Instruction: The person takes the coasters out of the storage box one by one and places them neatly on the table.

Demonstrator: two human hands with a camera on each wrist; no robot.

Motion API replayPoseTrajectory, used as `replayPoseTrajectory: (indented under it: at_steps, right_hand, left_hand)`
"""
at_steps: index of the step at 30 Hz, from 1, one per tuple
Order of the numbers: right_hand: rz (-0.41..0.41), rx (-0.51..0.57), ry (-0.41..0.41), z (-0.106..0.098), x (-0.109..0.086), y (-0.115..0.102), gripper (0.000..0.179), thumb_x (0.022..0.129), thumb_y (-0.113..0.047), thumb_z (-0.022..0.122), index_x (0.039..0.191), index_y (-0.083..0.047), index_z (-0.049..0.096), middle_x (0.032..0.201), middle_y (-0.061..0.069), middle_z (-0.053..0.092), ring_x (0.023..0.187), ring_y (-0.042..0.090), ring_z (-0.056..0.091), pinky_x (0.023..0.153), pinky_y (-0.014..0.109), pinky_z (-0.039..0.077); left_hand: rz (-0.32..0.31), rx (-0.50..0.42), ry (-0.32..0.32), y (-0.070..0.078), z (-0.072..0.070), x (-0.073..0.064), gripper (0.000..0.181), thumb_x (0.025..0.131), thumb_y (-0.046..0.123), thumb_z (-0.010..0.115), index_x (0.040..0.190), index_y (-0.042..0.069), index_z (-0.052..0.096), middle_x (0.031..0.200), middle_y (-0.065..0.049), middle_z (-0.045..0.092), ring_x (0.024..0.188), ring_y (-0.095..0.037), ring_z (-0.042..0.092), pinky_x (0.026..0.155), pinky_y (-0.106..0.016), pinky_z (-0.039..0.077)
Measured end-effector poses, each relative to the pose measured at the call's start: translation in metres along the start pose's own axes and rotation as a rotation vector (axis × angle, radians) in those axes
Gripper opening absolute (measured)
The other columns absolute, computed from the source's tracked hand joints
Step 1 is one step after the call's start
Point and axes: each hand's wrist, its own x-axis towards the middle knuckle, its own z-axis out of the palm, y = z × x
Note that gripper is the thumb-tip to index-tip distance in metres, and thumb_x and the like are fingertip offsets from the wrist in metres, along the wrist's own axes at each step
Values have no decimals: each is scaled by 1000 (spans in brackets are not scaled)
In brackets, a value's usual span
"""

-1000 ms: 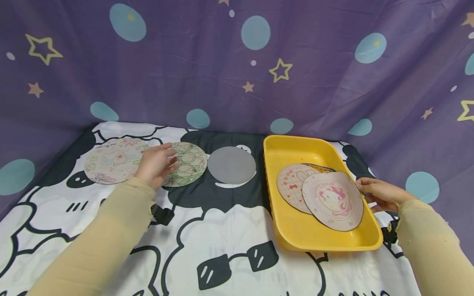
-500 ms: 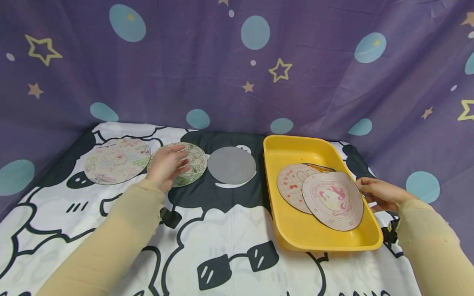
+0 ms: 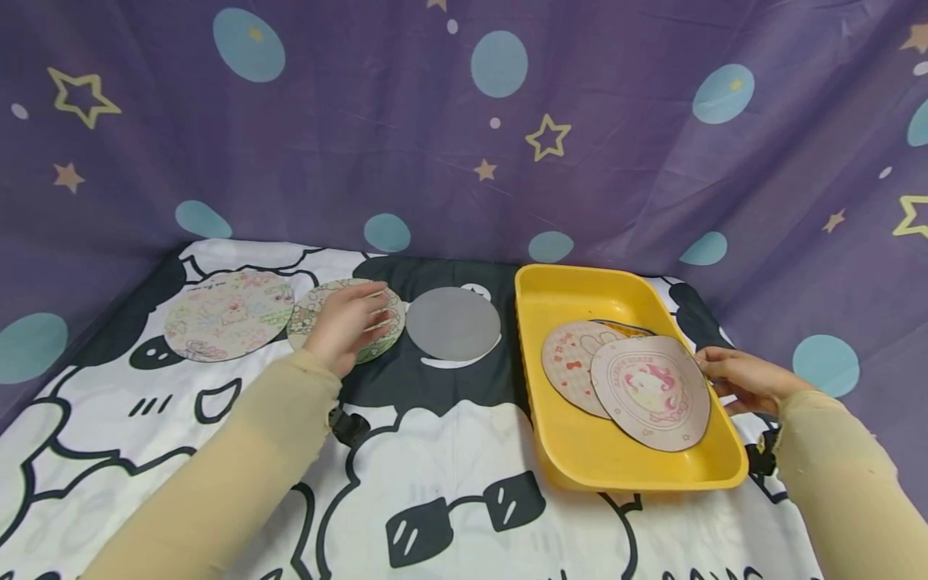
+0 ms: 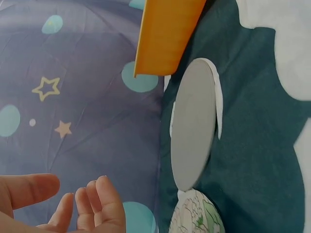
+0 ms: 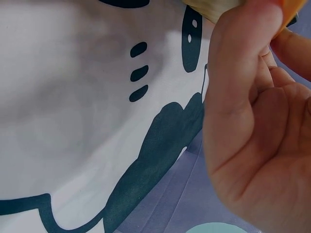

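Observation:
My left hand (image 3: 344, 330) hovers over a round mat with green floral line art (image 3: 306, 316), its fingers spread and loosely bent around nothing. In the left wrist view the thumb and fingers (image 4: 108, 206) stand apart, left of a plain grey round mat (image 4: 192, 126). On the right, my right hand (image 3: 747, 380) pinches the rim of a yellow tray (image 3: 580, 475) between thumb and fingers. Inside the tray, a pink round mat with a pink-haired figure (image 3: 648, 395) overlaps a checked pink mat with red bows (image 3: 569, 366). Beneath these, part of a dark-edged mat (image 3: 629, 328) shows.
At the far left lies a pale round mat with pastel drawings (image 3: 228, 316). These loose mats form a row along the back of the black-and-white cartoon tablecloth (image 3: 449, 451). A purple curtain (image 3: 406, 121) hangs directly behind the table.
My left hand has moved right, from between the pastel and green floral mats to over the floral one. The right hand, tray and mats have stayed put.

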Motion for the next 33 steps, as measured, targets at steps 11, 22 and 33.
replayPoseTrajectory:
  at_steps: [11,22,33]
  right_hand:
    - [0,10,2,0,-1,-1,10,106,-24,44,108,-14,47,93,0,58,78,15,61,72,35,61]
    - [-4,4,0,0,-1,0,13,106,-25,44,109,-13,47,93,0,57,78,15,61,70,33,61]
    - [-5,9,-10,-1,-2,-1,11,106,-25,44,109,-14,46,93,-1,56,78,14,59,71,33,61]
  left_hand:
    - [51,45,-57,8,22,-2,45,104,11,45,149,5,42,147,-15,43,98,-11,53,101,-31,48]
    - [65,19,-69,6,45,0,44,102,9,48,145,3,46,145,-15,47,106,-19,54,99,-31,50]
    - [62,2,-82,11,64,-2,42,101,8,50,143,4,50,142,-14,50,107,-22,56,101,-35,50]
